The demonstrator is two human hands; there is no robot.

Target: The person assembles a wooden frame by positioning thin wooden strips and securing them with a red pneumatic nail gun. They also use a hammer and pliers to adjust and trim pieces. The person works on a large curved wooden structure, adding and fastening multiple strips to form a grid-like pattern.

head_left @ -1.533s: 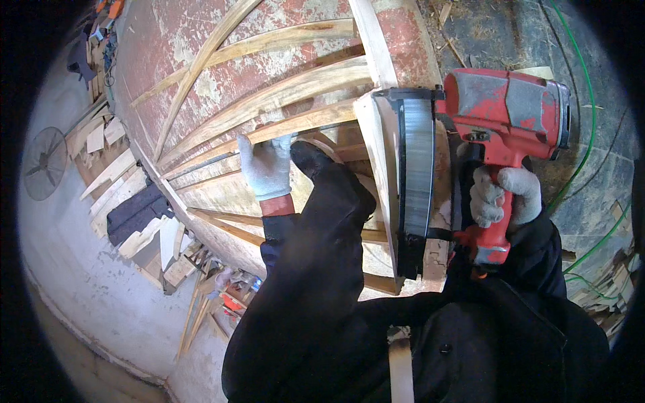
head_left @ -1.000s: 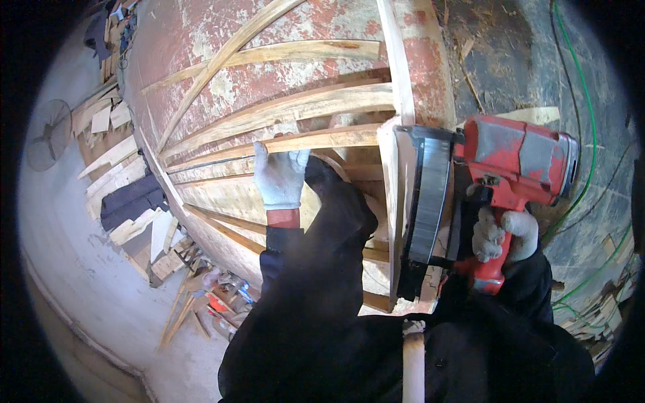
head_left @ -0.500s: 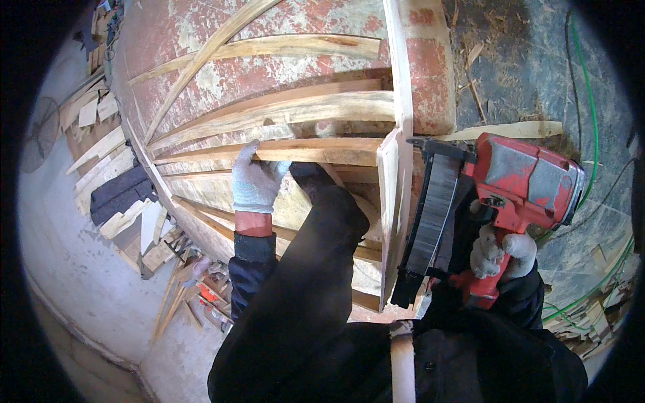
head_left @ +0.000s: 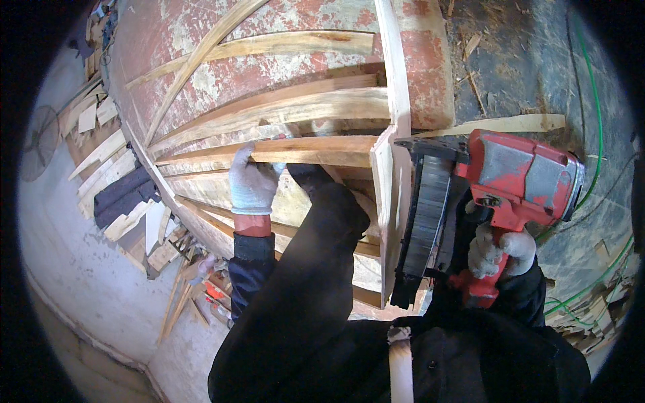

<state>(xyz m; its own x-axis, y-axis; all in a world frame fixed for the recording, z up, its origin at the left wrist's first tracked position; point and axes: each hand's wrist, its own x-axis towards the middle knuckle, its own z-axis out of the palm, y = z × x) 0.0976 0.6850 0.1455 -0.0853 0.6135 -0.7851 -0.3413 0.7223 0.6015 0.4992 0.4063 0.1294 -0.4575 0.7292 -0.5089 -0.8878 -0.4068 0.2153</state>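
My left hand, in a pale glove, is closed around a wooden slat with its thumb on top. The slat's right end meets a pale side rail of a wooden frame. A red and grey nail gun with a long black magazine is in my gloved right hand, fingers wrapped round the handle. The gun's nose touches or nearly touches the rail's outer face, level with the slat's end. My bent, dark-clothed leg reaches in among the slats, hiding part of them.
More slats lie across the frame, above a worn red and white surface. A green hose runs along the right. Offcuts are heaped at lower right, others at left, near a fan.
The nail gun's nose has moved slightly left, closer to the side rail. My left hand keeps its hold on the slat; the whole view has shifted a little.
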